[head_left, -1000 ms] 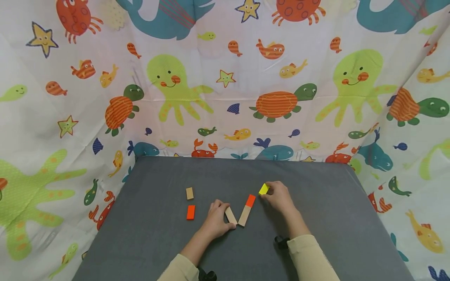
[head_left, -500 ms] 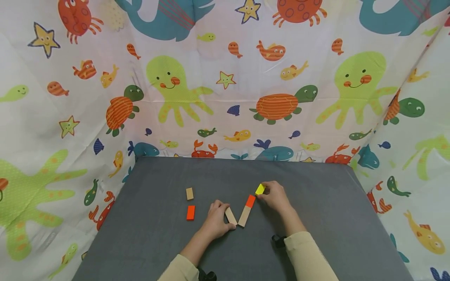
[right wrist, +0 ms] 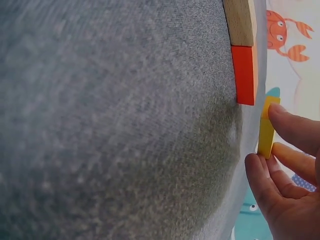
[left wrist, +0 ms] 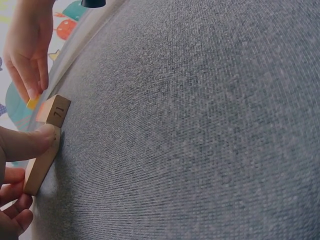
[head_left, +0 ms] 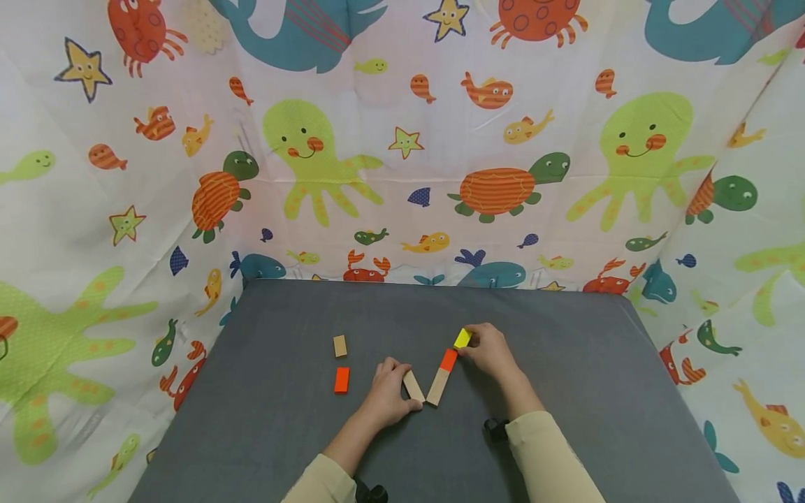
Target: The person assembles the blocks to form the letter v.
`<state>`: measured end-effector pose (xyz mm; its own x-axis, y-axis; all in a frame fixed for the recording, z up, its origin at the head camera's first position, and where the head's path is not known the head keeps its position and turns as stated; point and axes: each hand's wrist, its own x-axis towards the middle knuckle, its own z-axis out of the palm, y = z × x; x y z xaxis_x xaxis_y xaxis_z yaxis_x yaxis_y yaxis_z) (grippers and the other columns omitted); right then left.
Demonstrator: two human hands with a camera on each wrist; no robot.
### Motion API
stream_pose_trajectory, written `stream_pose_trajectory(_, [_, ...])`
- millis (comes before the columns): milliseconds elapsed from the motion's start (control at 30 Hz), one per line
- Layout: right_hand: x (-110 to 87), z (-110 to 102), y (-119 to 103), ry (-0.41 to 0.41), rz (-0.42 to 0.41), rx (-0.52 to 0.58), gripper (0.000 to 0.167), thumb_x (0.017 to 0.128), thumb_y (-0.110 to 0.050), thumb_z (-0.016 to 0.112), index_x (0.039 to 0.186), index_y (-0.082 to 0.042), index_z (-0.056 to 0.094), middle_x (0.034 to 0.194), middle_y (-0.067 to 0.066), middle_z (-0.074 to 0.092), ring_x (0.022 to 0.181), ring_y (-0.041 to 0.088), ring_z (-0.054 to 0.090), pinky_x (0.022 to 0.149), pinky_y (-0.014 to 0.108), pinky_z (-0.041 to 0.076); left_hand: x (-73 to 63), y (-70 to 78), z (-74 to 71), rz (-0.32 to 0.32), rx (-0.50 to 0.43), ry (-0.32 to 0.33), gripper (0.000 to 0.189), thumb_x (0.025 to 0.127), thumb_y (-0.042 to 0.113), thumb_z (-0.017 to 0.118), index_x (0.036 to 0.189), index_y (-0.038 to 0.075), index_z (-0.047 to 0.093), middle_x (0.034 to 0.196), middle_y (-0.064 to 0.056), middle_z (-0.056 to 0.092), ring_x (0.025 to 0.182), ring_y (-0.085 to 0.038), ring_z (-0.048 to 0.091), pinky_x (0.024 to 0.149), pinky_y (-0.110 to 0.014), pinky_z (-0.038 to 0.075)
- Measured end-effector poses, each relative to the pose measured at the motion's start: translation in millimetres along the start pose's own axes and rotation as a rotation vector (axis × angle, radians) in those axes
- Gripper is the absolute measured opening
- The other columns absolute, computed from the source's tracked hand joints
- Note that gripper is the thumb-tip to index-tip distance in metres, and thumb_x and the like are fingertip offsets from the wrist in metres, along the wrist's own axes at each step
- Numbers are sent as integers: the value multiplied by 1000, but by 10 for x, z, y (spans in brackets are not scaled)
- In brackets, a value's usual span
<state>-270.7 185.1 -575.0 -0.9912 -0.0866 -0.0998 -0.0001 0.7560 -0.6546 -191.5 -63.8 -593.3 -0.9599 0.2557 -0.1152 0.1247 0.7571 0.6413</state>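
Note:
In the head view, two plain wooden blocks lean together in a V on the grey cloth. My left hand (head_left: 385,392) pinches the left wooden block (head_left: 413,386) between thumb and fingers. The right wooden block (head_left: 437,389) has an orange block (head_left: 448,360) continuing its line at the far end; its near end carries a "71" in the left wrist view. Just beyond the orange block, my right hand (head_left: 493,351) pinches a yellow block (head_left: 462,339). From the right wrist, that yellow block (right wrist: 266,132) shows above the cloth, a gap separating it from the orange block (right wrist: 244,75).
Left of the V lie a small wooden block (head_left: 340,346) and a loose orange block (head_left: 342,381). A grey cloth (head_left: 283,419) covers the table. Behind and beside it hangs a curtain (head_left: 402,91) printed with sea animals.
My right hand has moved left with the yellow block, bringing it to the far end of the orange block. My left hand and the other blocks stay in place.

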Motion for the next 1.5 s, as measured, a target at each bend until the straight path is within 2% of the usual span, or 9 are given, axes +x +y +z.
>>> stream_pose_trajectory(267, [33, 28, -31, -1, 1, -5, 54, 85, -11, 81, 134, 2, 62, 127, 21, 60, 107, 32, 63, 93, 48, 53, 4, -14, 5, -8, 2, -9, 75, 76, 28, 90, 140, 6, 57, 120, -3, 49, 109, -19, 44, 94, -42, 47])
stream_pose_trajectory(533, [36, 46, -34, -6, 4, -4, 55, 84, -12, 82, 134, 1, 63, 129, 21, 60, 109, 33, 62, 95, 49, 52, -9, -25, 6, 15, 6, 2, 75, 76, 27, 91, 139, 4, 58, 119, -4, 49, 108, -20, 44, 93, -42, 47])
stream_pose_trajectory(1500, [90, 68, 8, -47, 1, -30, 55, 84, -13, 82, 134, 1, 63, 129, 20, 60, 110, 33, 62, 96, 49, 51, -1, -6, -2, 5, -12, 3, 76, 75, 28, 91, 139, 5, 58, 118, -3, 49, 108, -20, 44, 92, -41, 46])
